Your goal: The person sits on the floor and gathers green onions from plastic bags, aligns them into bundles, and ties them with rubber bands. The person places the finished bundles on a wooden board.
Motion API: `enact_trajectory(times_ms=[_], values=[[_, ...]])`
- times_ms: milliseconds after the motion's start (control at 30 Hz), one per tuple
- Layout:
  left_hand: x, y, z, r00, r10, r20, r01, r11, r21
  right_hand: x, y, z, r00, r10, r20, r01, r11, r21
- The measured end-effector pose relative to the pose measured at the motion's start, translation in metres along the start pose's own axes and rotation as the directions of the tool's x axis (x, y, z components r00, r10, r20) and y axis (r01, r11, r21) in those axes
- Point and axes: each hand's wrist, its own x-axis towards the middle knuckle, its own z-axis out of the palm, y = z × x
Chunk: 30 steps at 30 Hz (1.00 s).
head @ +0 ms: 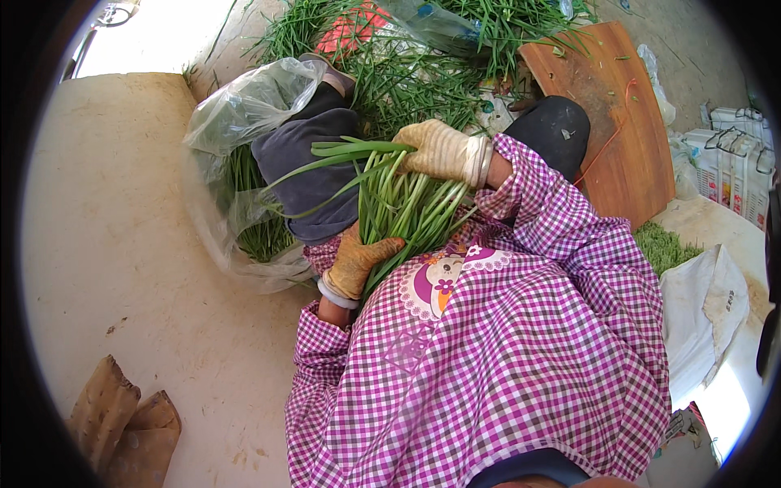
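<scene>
Across my lap lies a thick bunch of garlic chives (pixel 409 201), pale stem ends up and to the right, green leaves down and to the left. My left hand (pixel 363 259), in a stained, orange-brown work glove, grips its lower part with the thumb over the front. In a cream knit glove, my right hand (pixel 436 149) is at the top of the bunch and pinches a few loose chive leaves (pixel 360 148) that stick out leftward. Its fingertips are partly hidden behind the stems. Beside my left leg stands a clear plastic bag (pixel 201 183) with more chives (pixel 262 235) inside.
Loose chives (pixel 415 88) are heaped on the floor beyond my knees, over a red sheet (pixel 354 27). A curved wooden board (pixel 628 122) leans at the right, near white plastic crates (pixel 726 165). A white sack (pixel 701 317) lies lower right, brown cardboard (pixel 140 439) lower left.
</scene>
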Motion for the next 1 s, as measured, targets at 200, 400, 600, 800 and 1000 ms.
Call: enact_trajectory(times_ms=[200,400,600,800,1000], values=[[-0.007,-0.001,-0.002,0.999,0.043,-0.032,-0.045,0.996,-0.071,-0.007,-0.006,-0.099,0.903,0.374,-0.213,-0.261,0.869,0.42],[-0.007,-0.002,-0.003,0.999,0.019,-0.031,-0.022,0.995,-0.1,-0.02,-0.023,-0.024,0.908,0.192,0.373,-0.165,0.981,-0.102],[-0.003,-0.007,0.009,0.999,-0.005,-0.05,-0.002,0.989,-0.145,-0.025,-0.018,-0.021,0.897,0.278,0.344,-0.148,0.921,-0.36],[0.0,-0.007,0.011,0.999,0.032,-0.003,-0.032,0.984,-0.176,-0.015,-0.016,-0.054,0.899,0.19,0.396,-0.056,0.944,-0.326],[0.0,-0.009,0.007,0.999,0.034,0.019,-0.032,0.994,-0.108,0.013,-0.016,-0.159,0.832,0.521,-0.189,-0.498,0.853,0.159]])
